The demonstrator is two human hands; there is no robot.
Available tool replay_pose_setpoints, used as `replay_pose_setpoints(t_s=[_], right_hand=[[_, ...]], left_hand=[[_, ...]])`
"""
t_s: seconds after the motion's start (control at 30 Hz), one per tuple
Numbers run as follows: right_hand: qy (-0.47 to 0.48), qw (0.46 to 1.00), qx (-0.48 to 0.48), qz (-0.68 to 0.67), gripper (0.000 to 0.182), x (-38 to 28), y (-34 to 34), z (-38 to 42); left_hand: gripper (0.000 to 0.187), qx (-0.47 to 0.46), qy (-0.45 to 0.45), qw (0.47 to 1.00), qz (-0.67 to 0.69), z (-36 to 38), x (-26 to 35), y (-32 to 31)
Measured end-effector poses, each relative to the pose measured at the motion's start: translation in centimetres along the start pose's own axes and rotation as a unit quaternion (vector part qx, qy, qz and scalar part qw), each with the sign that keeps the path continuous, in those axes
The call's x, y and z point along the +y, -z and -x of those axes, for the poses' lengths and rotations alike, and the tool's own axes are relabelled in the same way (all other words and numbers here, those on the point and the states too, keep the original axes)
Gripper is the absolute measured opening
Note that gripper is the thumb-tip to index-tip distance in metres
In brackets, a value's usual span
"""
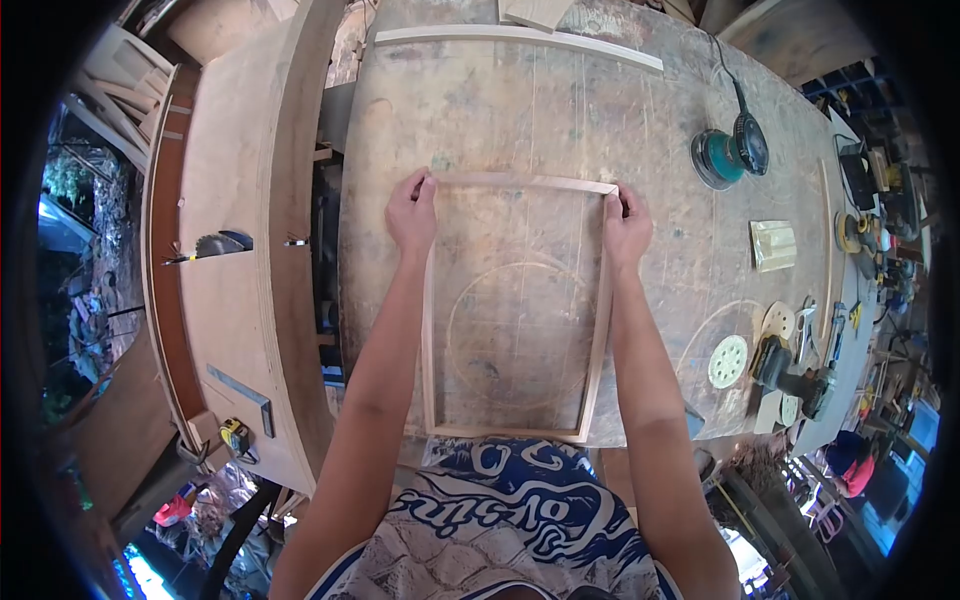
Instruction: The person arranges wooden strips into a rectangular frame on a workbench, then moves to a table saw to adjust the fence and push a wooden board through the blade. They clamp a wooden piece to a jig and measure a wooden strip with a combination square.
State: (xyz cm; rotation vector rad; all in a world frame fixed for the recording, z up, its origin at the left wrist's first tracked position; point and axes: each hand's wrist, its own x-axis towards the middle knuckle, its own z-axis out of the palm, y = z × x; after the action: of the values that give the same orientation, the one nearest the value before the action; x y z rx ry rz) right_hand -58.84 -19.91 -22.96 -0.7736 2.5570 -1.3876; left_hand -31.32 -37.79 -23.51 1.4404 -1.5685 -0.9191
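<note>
A slim rectangular wooden frame (525, 181) lies on the worn workbench (530, 110), its near side close to my shirt. My left hand (411, 212) grips the far left corner, fingers curled round the wood. At the far right corner my right hand (627, 224) is closed on the frame in the same way, thumb near the joint. Bare bench top shows through the middle of the frame. My forearms partly cover its two long sides.
On the right lie a green sander (718, 158), a sanding disc (728, 361), a packet (771, 246) and a power tool (795, 378). A long wood strip (520, 36) lies at the back. Left, a saw blade (223, 243) sticks up beside a square (242, 400) and tape measure (236, 438).
</note>
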Motion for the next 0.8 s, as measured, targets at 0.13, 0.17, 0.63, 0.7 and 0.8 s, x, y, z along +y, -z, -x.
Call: replay_pose_setpoints(t_s=[0.13, 0.17, 0.63, 0.7, 0.8], right_hand=[[0.002, 1.000, 0.000, -0.002, 0.027, -0.3, 0.2, 0.1], [0.010, 1.000, 0.003, 0.003, 0.027, -0.2, 0.1, 0.1], [0.015, 0.997, -0.009, 0.071, 0.029, -0.4, 0.0, 0.2], [0.019, 0.999, 0.014, 0.031, 0.025, -0.3, -0.4, 0.0], [-0.032, 0.999, 0.013, -0.031, 0.019, -0.5, -0.2, 0.5]], left_hand=[[0.028, -0.006, 0.007, 1.000, 0.017, -0.1, 0.2, 0.1], [0.028, -0.008, 0.005, 1.000, 0.015, -0.1, 0.1, 0.2], [0.029, -0.003, -0.018, 0.999, -0.026, 0.6, 2.1, -0.2], [0.032, -0.013, -0.029, 0.998, -0.052, 0.3, 1.9, -0.3], [0.034, -0.014, -0.011, 0.999, -0.043, 0.5, 1.5, -0.2]])
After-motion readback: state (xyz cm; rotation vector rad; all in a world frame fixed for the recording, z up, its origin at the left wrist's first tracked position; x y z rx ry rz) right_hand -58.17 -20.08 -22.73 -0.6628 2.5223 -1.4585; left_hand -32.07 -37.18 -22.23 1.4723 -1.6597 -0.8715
